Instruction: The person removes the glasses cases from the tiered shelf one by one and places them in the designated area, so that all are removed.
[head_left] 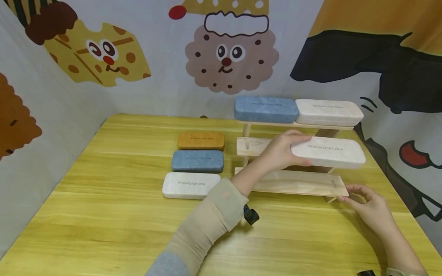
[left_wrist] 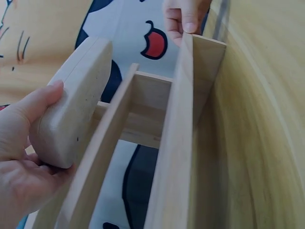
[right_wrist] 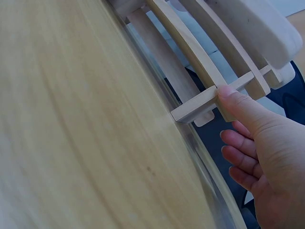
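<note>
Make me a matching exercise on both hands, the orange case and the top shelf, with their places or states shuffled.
1. Left hand
2. Right hand
3. Orange case
4. Top shelf

A. Lies on the table
B. Bears a blue case
C. Holds the end of the lowest shelf
D. Grips a white case

Pairs: 1-D, 2-C, 3-A, 4-B

6 cases (head_left: 197,162), 1 rack (head_left: 297,182)

3 white cases (head_left: 329,152): 1 on the rack's top tier (head_left: 297,125), 1 at its middle tier (head_left: 253,146), 1 to its left. 2 blue cases (head_left: 266,110): 1 on its top tier, 1 to its left. 1 orange case (head_left: 201,142) to the rack's left. 3 rack tiers. 1 left grip (head_left: 282,151), 1 right grip (head_left: 370,207).
</note>
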`<state>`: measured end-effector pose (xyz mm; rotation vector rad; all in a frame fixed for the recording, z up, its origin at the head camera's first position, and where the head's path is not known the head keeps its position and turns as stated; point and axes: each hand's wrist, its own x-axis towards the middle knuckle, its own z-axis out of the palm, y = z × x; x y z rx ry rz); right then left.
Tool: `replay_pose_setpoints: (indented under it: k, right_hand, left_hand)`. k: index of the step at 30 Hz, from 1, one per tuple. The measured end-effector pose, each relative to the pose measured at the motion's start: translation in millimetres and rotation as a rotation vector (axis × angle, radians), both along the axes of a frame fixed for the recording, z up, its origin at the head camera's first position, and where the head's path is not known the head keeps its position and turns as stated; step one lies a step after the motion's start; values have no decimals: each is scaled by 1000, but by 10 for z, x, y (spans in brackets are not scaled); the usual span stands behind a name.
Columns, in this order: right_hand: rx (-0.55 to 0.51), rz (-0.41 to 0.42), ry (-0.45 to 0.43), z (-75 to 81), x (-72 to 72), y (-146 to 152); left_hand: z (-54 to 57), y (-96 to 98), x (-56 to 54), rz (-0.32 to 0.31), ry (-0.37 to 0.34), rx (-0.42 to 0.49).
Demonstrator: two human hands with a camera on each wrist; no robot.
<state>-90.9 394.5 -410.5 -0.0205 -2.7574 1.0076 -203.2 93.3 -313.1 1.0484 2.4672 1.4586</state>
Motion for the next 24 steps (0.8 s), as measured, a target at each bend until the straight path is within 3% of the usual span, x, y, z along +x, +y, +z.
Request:
replay_pose_setpoints:
  k: [3, 16, 24]
  right_hand:
    - [-1, -2, -1, 2, 2, -1]
    - [1, 6, -1, 17, 7, -8]
    - [3, 5, 5, 32, 7, -23]
  left_hand:
    - [36, -54, 42, 5, 9, 18]
    - [201, -371, 194, -54, 178, 103]
    - [269, -602, 294, -71, 169, 123]
